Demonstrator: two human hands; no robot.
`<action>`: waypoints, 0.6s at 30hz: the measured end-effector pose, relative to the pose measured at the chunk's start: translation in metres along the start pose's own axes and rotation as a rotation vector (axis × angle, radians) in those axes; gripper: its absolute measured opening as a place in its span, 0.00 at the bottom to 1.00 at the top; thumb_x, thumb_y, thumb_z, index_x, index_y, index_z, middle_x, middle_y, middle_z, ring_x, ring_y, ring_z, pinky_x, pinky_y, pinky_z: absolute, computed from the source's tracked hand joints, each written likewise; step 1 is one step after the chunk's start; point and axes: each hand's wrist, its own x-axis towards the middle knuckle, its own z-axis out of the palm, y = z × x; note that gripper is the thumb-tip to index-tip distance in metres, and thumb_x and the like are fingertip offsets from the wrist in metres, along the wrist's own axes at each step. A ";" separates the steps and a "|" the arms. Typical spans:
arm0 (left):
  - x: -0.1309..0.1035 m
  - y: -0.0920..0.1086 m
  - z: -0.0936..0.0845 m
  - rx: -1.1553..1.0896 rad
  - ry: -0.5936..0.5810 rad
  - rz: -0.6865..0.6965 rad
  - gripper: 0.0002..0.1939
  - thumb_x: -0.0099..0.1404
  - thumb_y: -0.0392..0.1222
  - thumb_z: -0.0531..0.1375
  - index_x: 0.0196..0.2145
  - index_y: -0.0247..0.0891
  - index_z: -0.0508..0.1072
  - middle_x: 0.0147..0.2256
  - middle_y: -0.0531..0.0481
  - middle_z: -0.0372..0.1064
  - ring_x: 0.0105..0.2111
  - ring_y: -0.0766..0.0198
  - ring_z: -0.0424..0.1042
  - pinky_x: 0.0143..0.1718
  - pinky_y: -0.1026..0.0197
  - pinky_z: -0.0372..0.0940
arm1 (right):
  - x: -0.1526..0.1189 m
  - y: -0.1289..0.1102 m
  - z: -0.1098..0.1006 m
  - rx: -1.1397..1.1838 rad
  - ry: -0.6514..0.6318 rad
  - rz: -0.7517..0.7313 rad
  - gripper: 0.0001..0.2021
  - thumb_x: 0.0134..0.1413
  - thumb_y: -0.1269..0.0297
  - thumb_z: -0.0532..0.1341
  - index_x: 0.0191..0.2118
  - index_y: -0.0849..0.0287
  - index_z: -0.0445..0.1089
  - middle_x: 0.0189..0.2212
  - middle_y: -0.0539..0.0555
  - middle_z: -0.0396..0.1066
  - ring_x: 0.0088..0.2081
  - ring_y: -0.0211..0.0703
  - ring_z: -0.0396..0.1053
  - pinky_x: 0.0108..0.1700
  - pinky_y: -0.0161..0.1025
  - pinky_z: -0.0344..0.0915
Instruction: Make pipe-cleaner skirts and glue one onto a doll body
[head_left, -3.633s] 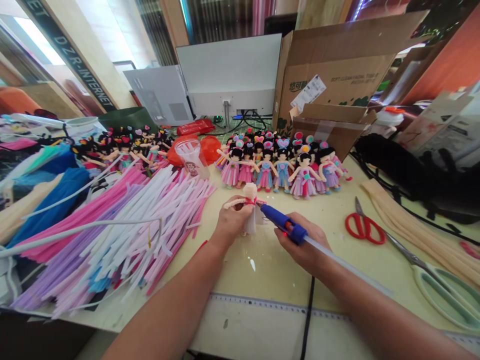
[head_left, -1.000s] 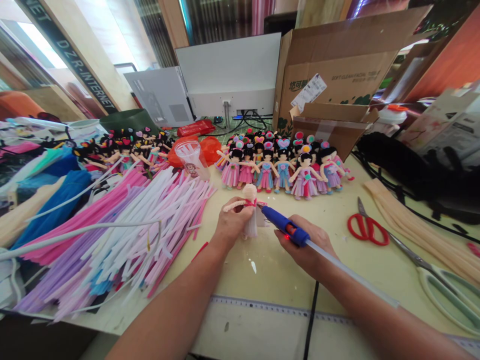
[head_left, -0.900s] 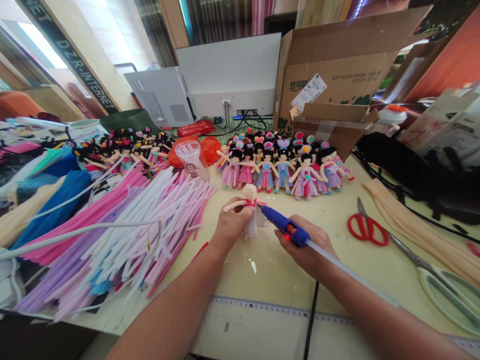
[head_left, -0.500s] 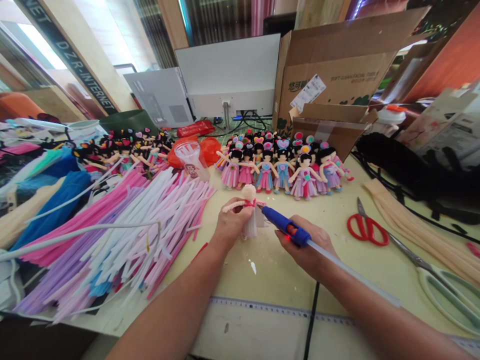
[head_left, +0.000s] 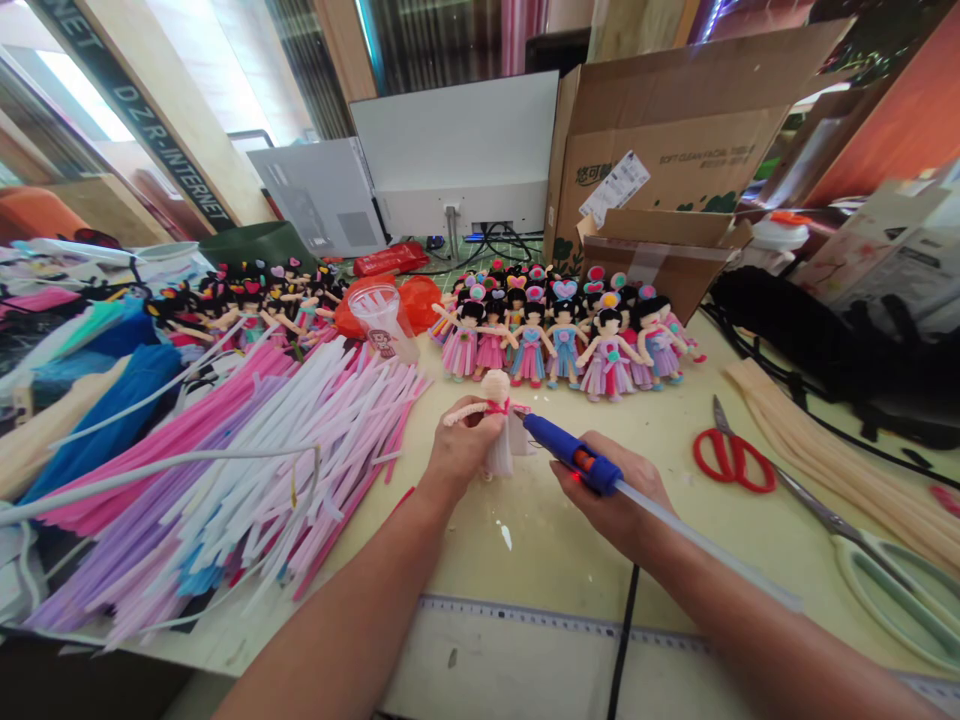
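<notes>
Between the fingers of my left hand is a small pipe-cleaner doll, upright over the table. It has a bare cream head, a pink band at the neck and a pale skirt. My right hand is wrapped round a blue hot glue gun with an orange part and a small red light. The gun's tip is at the doll's arm on the right; whether it touches I cannot tell. A long clear glue stick sticks out of the gun's back end.
Finished dolls stand in rows behind my hands. Bundled pipe cleaners cover the left side, with a plastic cup behind. Red-handled scissors and larger pale-green scissors lie right. A black cord hangs over the ruler-marked edge.
</notes>
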 end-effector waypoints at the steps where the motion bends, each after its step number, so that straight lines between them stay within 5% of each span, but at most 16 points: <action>1: 0.000 0.000 0.000 -0.007 -0.002 0.000 0.07 0.49 0.42 0.61 0.27 0.37 0.71 0.21 0.55 0.65 0.21 0.67 0.66 0.21 0.66 0.59 | 0.000 0.000 0.000 0.002 0.001 0.001 0.12 0.53 0.54 0.55 0.24 0.53 0.57 0.16 0.45 0.62 0.17 0.36 0.59 0.21 0.33 0.54; 18: -0.003 0.009 -0.001 -0.058 -0.013 -0.023 0.06 0.47 0.41 0.60 0.25 0.37 0.70 0.22 0.56 0.64 0.23 0.68 0.63 0.24 0.66 0.56 | 0.001 0.001 -0.002 0.024 0.013 0.004 0.12 0.53 0.54 0.56 0.24 0.53 0.57 0.16 0.45 0.61 0.16 0.36 0.58 0.20 0.33 0.54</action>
